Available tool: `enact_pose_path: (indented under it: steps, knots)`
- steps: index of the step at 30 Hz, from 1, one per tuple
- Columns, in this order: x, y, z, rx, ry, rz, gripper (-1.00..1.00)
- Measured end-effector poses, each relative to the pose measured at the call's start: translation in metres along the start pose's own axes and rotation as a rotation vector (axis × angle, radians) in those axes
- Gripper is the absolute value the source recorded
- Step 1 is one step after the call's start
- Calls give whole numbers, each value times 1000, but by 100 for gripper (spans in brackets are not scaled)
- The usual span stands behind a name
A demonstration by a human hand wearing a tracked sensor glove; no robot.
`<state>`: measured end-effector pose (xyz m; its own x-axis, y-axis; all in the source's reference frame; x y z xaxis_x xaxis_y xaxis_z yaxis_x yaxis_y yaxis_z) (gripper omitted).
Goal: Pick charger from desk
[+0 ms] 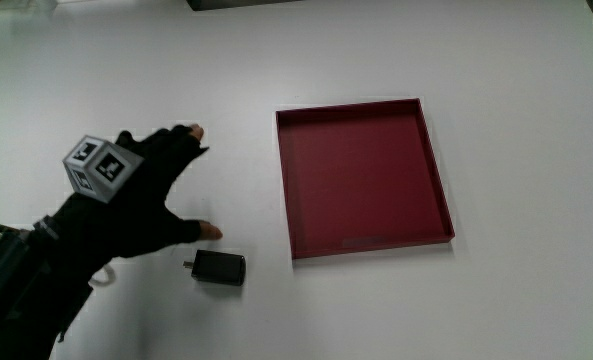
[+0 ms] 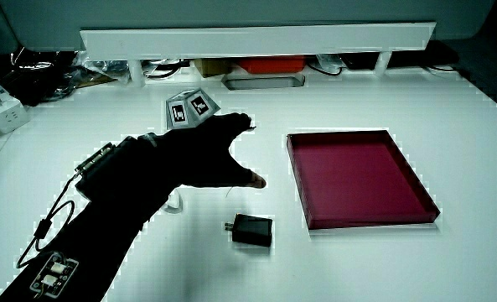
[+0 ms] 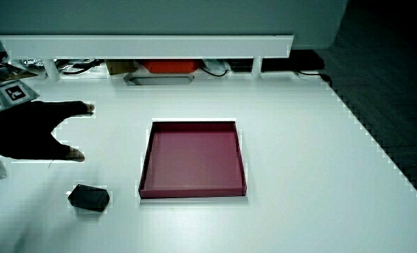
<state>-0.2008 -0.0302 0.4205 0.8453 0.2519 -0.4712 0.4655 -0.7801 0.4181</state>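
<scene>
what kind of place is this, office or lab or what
Probably a lab or recording workbench rather than a plain office: a bare white table with a low partition, cables and clutter tucked under it, and a staged setup of a red tray, a black charger and the marker-cubed hand.

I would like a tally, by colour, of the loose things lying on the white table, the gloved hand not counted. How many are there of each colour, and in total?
Black: 1, the small black rectangular charger beside the hand.
Dark red: 1, the shallow dark red square tray, with nothing in it.
Total: 2.
</scene>
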Motion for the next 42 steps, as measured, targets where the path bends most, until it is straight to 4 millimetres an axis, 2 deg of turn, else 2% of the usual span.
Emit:
enact_pose_path:
  steps: [6,10,12,15,26,32,33,34,42]
  knots:
    - [3,-2,-26,-73,-112,-18,0]
    - [6,-4,-37,-95,-77,-28,0]
    - [5,-4,-45,-125,-119,-33,0]
    - [7,-5,-54,-132,-67,-53,0]
    - [1,-7,-97,-235,-130,-22,0]
    - [4,-10,-106,-257,-74,-24,0]
    - [0,-9,-113,-259,-91,-41,0]
    - [5,-10,-111,-256,-68,-33,0]
    - [5,-11,-112,-259,-59,-37,0]
